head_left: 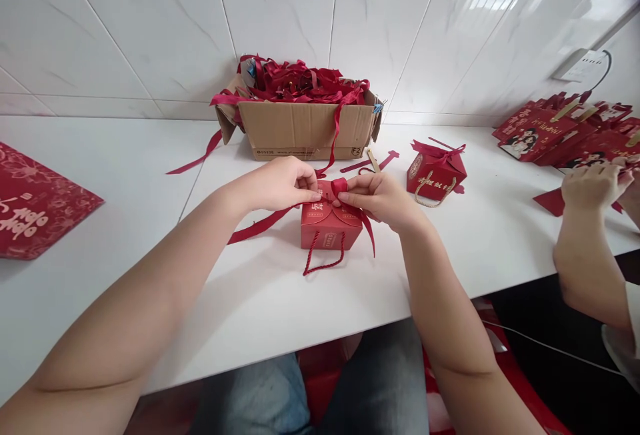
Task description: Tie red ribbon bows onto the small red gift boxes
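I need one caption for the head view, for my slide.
Left hand and right hand work a red ribbon atop a red box.

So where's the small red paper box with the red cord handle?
In the head view, the small red paper box sits centrally on the white table, with the left hand and right hand at its top, in front of the brown cardboard box.

Small box (330,231): I have it mid-table (240,308), cord handle (325,266) lying before it, ribbon (263,227) trailing left.
Hands: left hand (293,185) at the box top's left, right hand (375,198) at its right.
Carton (305,128): behind the box, near the wall (280,15), ribbon heap (305,85) inside.
Second box (437,171): right of my right hand.
Large packet (43,208): far left.
Box cluster (545,131): far right, behind a co-worker's hand (590,185).
Socket strip (580,65): on the wall above the cluster.
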`<state>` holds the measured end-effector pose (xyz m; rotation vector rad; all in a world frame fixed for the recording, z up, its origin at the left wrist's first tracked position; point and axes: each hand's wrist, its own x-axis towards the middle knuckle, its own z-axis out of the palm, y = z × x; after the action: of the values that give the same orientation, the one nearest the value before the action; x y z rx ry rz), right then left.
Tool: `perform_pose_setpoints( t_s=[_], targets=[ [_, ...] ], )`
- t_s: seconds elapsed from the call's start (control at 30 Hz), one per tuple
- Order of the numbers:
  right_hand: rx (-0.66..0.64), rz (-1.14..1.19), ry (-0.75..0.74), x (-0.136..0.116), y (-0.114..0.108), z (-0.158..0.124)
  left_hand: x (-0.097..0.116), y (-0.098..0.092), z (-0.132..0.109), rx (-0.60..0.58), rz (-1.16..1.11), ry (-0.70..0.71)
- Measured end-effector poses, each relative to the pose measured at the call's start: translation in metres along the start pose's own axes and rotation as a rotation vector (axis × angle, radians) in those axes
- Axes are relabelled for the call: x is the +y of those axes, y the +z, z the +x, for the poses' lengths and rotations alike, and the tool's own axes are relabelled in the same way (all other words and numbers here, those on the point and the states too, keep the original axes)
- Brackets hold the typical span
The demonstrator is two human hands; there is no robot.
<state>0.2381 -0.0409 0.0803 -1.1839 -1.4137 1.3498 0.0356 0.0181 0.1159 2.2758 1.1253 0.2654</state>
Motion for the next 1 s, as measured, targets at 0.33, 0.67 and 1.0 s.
perform_pose_setpoints(
  t_s=[0.33,0.67,1.0],
  targets=[
    [0.274,-0.305,-0.024,-0.011,0.021,-0.003,0.010,-0.010,-0.014,0.047,0.179,0.050],
    [0.033,-0.381,-0.159,-0.011,0.026,-0.006,0.009,0.006,-0.002,0.317,0.054,0.406],
    [0.222,-0.266,-0.146,0.000,0.029,0.000,0.009,0.003,0.000,0.432,-0.108,0.037]
  ],
)
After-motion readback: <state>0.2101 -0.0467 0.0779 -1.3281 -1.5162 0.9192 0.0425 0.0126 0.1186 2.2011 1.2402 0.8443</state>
